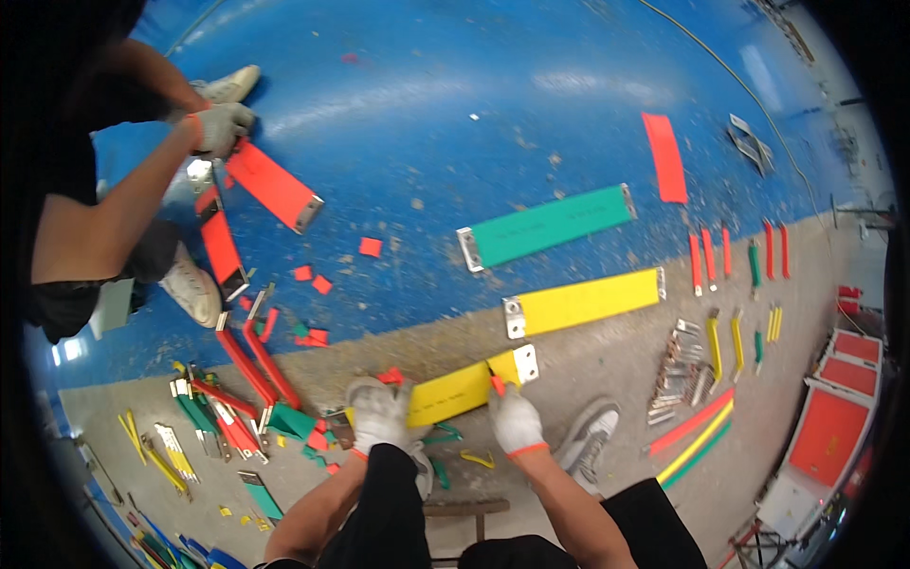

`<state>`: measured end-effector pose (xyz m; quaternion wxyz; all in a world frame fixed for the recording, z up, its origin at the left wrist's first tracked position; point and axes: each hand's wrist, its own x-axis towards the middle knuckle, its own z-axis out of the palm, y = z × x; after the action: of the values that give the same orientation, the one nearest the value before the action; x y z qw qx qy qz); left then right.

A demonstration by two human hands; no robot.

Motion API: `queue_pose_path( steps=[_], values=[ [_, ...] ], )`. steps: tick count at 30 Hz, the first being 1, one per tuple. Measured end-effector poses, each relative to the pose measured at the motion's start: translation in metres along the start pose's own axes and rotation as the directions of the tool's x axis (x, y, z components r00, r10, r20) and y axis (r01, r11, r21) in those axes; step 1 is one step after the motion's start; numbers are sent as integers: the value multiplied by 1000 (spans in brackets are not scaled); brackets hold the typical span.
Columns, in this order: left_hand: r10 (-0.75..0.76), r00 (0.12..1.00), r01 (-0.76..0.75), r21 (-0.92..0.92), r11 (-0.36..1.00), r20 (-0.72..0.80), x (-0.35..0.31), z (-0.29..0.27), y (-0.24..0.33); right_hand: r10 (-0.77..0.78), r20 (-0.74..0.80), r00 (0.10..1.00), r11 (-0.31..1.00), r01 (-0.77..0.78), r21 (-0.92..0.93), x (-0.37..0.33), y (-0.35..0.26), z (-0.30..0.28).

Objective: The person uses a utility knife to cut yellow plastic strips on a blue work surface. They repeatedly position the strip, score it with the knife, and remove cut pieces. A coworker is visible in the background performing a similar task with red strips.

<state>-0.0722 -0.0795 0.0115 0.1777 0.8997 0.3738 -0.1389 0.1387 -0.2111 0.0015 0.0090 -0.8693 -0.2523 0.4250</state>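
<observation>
In front of me lies a flat metal bar in a yellow sleeve (445,394), its bare drilled end pointing up to the right. My left hand (381,412), in a grey-white glove, is closed on its left end and hides part of it. My right hand (517,422), also gloved, grips a small orange-red utility knife (497,382) whose dark tip meets the sleeve near the bare end. A red scrap (391,376) sits beside my left hand. Beyond lie another yellow-sleeved bar (590,302) and a green-sleeved bar (550,228).
At upper left a co-worker's gloved hand (223,130) holds a red-sleeved bar (275,185). Red bent bars (248,360) and scraps lie to my left. Metal pieces (678,373) and coloured strips (697,438) lie right, near a red-and-white cabinet (829,431). A stool (464,509) is below me.
</observation>
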Motion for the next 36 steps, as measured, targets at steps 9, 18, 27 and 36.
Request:
queue_pose_path(
  steps=[9, 18, 27, 36],
  values=[
    [9, 998, -11, -31, 999, -56, 4, -5, 7, -92, -89, 992, 990, 100, 96, -8, 5, -4],
    [-18, 1000, 18, -19, 1000, 0, 5, -6, 7, -86, -66, 994, 989, 93, 117, -5, 5, -4],
    [11, 999, -10, 28, 1000, -39, 3, -2, 5, -94, -53, 994, 989, 99, 106, -6, 5, -7],
    [44, 996, -44, -2, 999, -77, 6, -7, 5, -85, -31, 996, 994, 87, 62, -5, 3, -10]
  ],
)
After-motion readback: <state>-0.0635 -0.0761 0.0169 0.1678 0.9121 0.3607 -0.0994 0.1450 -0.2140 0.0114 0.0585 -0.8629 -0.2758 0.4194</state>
